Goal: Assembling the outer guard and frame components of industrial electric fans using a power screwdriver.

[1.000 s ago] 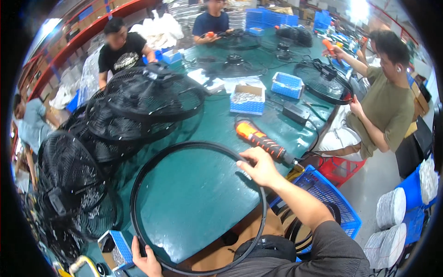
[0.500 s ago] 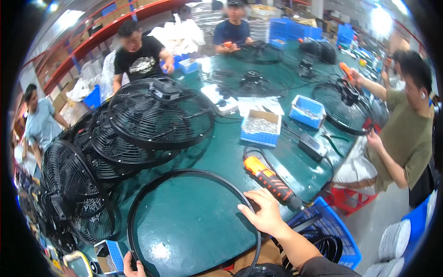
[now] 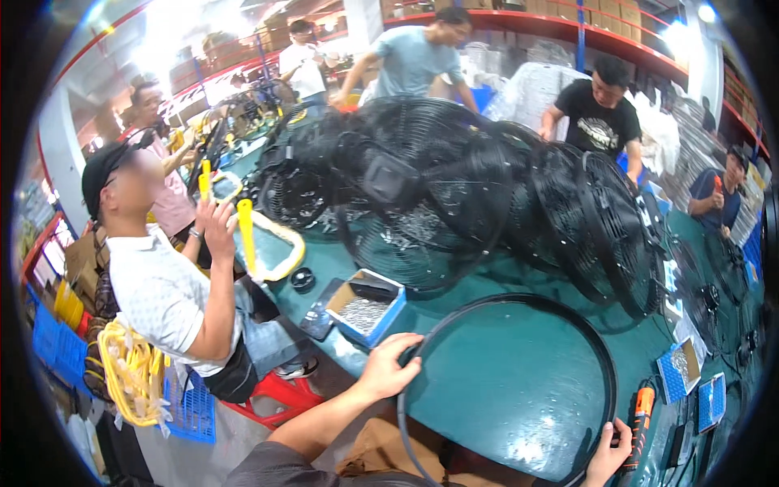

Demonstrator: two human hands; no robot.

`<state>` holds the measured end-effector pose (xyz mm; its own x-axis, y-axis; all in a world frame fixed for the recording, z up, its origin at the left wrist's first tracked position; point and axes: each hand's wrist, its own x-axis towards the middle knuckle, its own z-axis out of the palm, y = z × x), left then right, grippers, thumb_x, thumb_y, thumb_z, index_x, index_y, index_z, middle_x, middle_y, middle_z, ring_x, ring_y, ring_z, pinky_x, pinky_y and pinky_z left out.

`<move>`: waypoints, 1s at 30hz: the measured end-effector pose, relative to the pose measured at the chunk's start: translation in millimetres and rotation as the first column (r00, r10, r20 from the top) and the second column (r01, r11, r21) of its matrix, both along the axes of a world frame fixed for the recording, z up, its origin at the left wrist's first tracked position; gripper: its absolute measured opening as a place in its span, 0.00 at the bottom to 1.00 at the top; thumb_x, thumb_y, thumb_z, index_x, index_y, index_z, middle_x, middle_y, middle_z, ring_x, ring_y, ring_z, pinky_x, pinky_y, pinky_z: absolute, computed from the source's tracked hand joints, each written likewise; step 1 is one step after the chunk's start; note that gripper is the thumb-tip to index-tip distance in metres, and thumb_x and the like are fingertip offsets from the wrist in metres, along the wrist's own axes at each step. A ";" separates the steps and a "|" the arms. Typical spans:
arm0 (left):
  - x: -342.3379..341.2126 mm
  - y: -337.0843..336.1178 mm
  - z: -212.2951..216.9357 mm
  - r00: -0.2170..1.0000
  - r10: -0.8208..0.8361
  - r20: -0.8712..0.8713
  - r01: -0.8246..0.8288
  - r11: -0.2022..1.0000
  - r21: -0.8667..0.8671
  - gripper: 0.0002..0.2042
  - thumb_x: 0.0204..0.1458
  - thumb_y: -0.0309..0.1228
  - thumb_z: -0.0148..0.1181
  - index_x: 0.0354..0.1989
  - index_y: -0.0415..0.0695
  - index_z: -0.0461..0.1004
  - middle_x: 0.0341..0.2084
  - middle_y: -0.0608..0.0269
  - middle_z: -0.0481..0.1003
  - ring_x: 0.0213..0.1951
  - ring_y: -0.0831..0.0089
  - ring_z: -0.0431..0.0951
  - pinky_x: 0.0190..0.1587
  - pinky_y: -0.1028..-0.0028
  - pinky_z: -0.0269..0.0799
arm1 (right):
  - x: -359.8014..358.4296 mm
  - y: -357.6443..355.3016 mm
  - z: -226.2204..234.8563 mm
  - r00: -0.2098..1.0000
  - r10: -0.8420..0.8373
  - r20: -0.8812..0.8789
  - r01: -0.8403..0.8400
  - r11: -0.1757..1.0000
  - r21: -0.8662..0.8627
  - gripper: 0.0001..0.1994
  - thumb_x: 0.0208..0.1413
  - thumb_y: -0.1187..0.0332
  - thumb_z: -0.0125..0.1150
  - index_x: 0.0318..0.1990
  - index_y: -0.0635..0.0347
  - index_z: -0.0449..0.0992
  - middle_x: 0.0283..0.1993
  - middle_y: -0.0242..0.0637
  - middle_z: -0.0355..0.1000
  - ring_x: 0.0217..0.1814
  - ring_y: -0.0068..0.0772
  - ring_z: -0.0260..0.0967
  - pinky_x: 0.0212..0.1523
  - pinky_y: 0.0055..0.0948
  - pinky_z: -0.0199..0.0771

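A thin black hoop, like the rim ring of a fan guard, is held between my hands at the table's near edge. My left hand has its fingers and thumb closed on the hoop's left side. On the lower right of the hoop, my right hand pinches it between thumb and fingers. Just right of that hand lies an orange and black power screwdriver. Beyond my left hand stands a blue and white box of small metal fasteners.
Black fan cages are heaped across the table beyond the hoop. At left, a co-worker in a white shirt sits near a yellow loop-shaped frame, a red stool and a blue crate. More fastener boxes stand right.
My view has swung left, bringing the seated co-worker into sight. On the hoop, my left hand is now higher up its left side and my right hand lower on its right.
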<state>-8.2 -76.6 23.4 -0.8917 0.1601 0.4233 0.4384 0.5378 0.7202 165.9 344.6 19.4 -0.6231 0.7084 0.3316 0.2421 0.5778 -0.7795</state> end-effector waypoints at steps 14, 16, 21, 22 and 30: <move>-2.4 -24.6 -0.6 0.990 -0.139 0.031 0.139 0.990 0.026 0.23 0.51 0.32 0.60 0.56 0.41 0.69 0.53 0.52 0.72 0.59 0.54 0.68 0.60 0.60 0.64 | -2.9 -13.6 7.3 1.000 0.006 0.007 -0.005 0.998 -0.059 0.15 0.56 0.65 0.66 0.44 0.70 0.79 0.41 0.41 0.78 0.42 0.31 0.72 0.48 0.27 0.73; -1.8 -26.4 -2.2 0.989 -0.146 0.032 0.144 0.988 0.053 0.23 0.51 0.32 0.60 0.57 0.41 0.69 0.53 0.52 0.72 0.60 0.54 0.67 0.61 0.61 0.64 | -3.2 -14.9 7.8 1.000 0.019 0.003 -0.019 0.998 -0.060 0.15 0.56 0.65 0.66 0.44 0.70 0.79 0.41 0.41 0.78 0.42 0.31 0.72 0.48 0.27 0.72; -2.8 -29.7 -1.7 0.987 -0.161 0.017 0.160 0.986 0.044 0.25 0.52 0.35 0.61 0.58 0.40 0.68 0.54 0.51 0.71 0.60 0.54 0.67 0.61 0.60 0.63 | -4.3 -15.4 8.5 0.999 0.003 0.047 -0.004 1.000 0.014 0.15 0.58 0.63 0.63 0.43 0.70 0.79 0.42 0.44 0.79 0.43 0.35 0.72 0.50 0.29 0.71; -3.1 -30.1 -1.2 0.986 -0.168 0.022 0.167 0.985 0.040 0.25 0.52 0.35 0.61 0.58 0.39 0.68 0.55 0.51 0.71 0.60 0.54 0.67 0.62 0.60 0.63 | -3.9 -14.8 8.3 0.999 0.007 0.050 -0.007 1.000 -0.002 0.15 0.58 0.64 0.64 0.43 0.70 0.79 0.42 0.44 0.78 0.44 0.35 0.72 0.50 0.29 0.71; -7.3 -31.3 -2.0 0.978 -0.205 0.043 0.204 0.979 0.033 0.25 0.53 0.36 0.60 0.58 0.38 0.67 0.55 0.48 0.71 0.62 0.52 0.65 0.66 0.56 0.58 | -0.1 -3.2 1.1 1.000 -0.002 0.010 0.001 0.999 0.052 0.12 0.56 0.67 0.64 0.40 0.71 0.80 0.40 0.45 0.78 0.43 0.36 0.72 0.49 0.31 0.71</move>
<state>-15.5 -108.0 21.4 -0.8602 0.3294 0.3892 0.5026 0.4195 0.7559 165.8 341.4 20.5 -0.6255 0.6913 0.3619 0.2503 0.6170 -0.7461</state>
